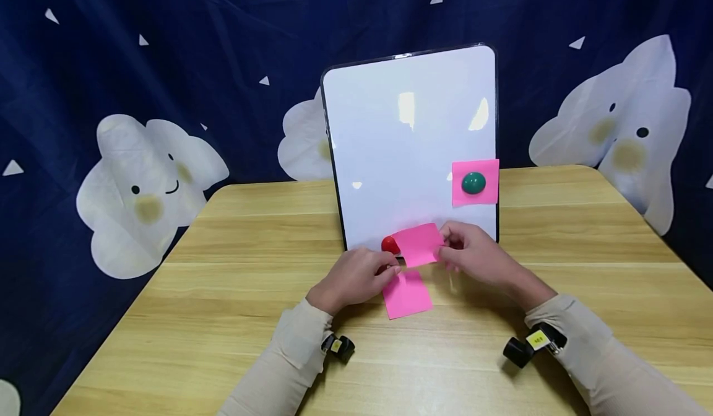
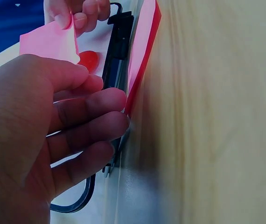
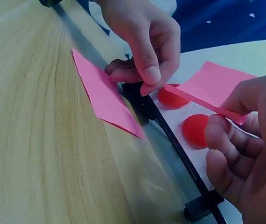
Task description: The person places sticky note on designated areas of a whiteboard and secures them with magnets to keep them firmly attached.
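Both hands [image 1: 356, 275] pinch note [image 1: 419, 244] — board-edge.

Red magnet [image 1: 388, 243] seemingly half-hidden behind note [image 1: 419, 243]

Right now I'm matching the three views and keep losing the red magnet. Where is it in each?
Head: red magnet at the whiteboard's bottom edge, half hidden by the lifted pink note.
Left wrist: upper left, under that note.
Right wrist: centre right, with its reflection beside it.
Shared landmark: the board's black frame.
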A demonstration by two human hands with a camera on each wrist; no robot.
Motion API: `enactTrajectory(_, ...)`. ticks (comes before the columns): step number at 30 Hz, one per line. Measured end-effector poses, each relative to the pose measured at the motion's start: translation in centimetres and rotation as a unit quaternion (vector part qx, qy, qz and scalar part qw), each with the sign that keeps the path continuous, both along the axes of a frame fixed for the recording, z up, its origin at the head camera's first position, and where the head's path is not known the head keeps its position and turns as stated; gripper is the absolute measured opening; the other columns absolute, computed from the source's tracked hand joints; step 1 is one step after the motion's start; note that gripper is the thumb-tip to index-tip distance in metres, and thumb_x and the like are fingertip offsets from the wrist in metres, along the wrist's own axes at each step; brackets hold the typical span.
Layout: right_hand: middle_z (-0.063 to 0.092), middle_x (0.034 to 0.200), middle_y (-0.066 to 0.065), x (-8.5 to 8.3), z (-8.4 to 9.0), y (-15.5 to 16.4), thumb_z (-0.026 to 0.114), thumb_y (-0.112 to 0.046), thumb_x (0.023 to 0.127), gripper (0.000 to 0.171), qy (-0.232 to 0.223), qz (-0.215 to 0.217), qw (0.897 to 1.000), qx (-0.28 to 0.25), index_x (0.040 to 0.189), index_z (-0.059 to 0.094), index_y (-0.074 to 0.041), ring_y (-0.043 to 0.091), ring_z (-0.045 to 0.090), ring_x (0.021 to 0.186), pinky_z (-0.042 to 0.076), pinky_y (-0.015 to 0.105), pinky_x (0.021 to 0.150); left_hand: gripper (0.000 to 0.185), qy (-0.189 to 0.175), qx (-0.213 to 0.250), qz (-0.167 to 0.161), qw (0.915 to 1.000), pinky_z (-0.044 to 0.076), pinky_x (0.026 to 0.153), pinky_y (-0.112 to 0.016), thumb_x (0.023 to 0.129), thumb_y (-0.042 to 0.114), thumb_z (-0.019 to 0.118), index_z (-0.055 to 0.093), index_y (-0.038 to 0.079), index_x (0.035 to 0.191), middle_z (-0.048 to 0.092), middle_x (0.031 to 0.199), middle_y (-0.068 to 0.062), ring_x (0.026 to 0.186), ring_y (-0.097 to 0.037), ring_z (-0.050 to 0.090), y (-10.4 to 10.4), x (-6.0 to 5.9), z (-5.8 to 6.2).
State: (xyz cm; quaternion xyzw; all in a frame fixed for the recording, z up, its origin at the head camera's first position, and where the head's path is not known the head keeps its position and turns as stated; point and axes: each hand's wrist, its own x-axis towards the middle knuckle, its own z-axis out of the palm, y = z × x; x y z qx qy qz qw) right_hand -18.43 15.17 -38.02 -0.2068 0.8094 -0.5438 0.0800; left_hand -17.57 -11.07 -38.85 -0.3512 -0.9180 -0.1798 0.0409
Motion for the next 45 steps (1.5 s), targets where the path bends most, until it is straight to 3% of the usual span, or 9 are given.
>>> enactTrajectory(8, 0.056, 0.071, 0.014, 0.12, 0.18, 0.16, 0.067, -0.012, 0.096, 0.012, 0.029, -0.035, 0.999, -0.018, 0.093, 0.058, -0.004, 0.027, 0.056, 0.062, 0.043, 0.028, 0.055, 0.015, -0.002, 0.0, -0.001, 1.0, 0.042, 0.062, -0.022, 0.099, 0.026, 0.063, 0.076, 0.018, 0.098, 0.054, 0.065, 0.015, 0.063, -0.007, 0.049, -0.02, -0.05, -0.12)
enactTrajectory(20, 0.06, 0.078, 0.018, -0.03, 0.4, 0.33, 0.069, -0.016, 0.096, 0.021, 0.052, -0.106, 0.992, -0.051, 0.102, 0.057, -0.001, 0.026, 0.058, 0.063, 0.052, 0.033, 0.056, 0.017, -0.002, -0.003, 0.002, 1.0, 0.041, 0.06, -0.022, 0.099, 0.027, 0.062, 0.077, 0.018, 0.097, 0.05, 0.06, 0.014, 0.06, -0.007, 0.048, 0.11, -0.12, -0.17)
enactTrajectory(27, 0.062, 0.088, 0.026, -0.01, 0.51, 0.44, 0.071, -0.017, 0.095, 0.032, 0.054, -0.133, 0.987, -0.076, 0.115, 0.055, 0.001, 0.026, 0.058, 0.064, 0.053, 0.03, 0.057, 0.017, 0.0, -0.003, 0.001, 1.0, 0.043, 0.062, -0.022, 0.099, 0.026, 0.063, 0.077, 0.017, 0.099, 0.055, 0.066, 0.015, 0.063, -0.007, 0.05, 0.14, -0.07, -0.1)
enactTrajectory(30, 0.062, 0.085, 0.024, 0.04, 0.59, 0.51, 0.072, -0.017, 0.094, 0.036, 0.06, -0.145, 0.983, -0.097, 0.114, 0.05, 0.002, 0.024, 0.057, 0.062, 0.053, 0.029, 0.057, 0.017, 0.001, -0.003, 0.001, 1.0, 0.043, 0.064, -0.021, 0.099, 0.026, 0.062, 0.077, 0.017, 0.1, 0.058, 0.07, 0.015, 0.066, -0.007, 0.051, 0.15, -0.05, -0.11)
enactTrajectory(35, 0.059, 0.079, 0.016, 0.14, 0.61, 0.63, 0.073, -0.018, 0.094, 0.031, 0.081, -0.161, 0.978, -0.108, 0.104, 0.052, 0.002, 0.02, 0.055, 0.06, 0.051, 0.025, 0.056, 0.018, 0.0, -0.003, 0.003, 1.0, 0.044, 0.065, -0.021, 0.099, 0.026, 0.062, 0.078, 0.017, 0.1, 0.06, 0.072, 0.014, 0.067, -0.007, 0.051, 0.13, -0.01, -0.12)
enactTrajectory(45, 0.062, 0.085, 0.023, -0.03, 0.34, 0.63, 0.07, -0.018, 0.096, 0.02, 0.105, -0.171, 0.975, -0.094, 0.106, 0.065, -0.001, 0.022, 0.057, 0.061, 0.051, 0.025, 0.055, 0.018, -0.001, -0.002, 0.006, 1.0, 0.044, 0.064, -0.021, 0.099, 0.025, 0.062, 0.078, 0.017, 0.1, 0.061, 0.073, 0.014, 0.066, -0.006, 0.051, 0.09, 0.02, -0.18)
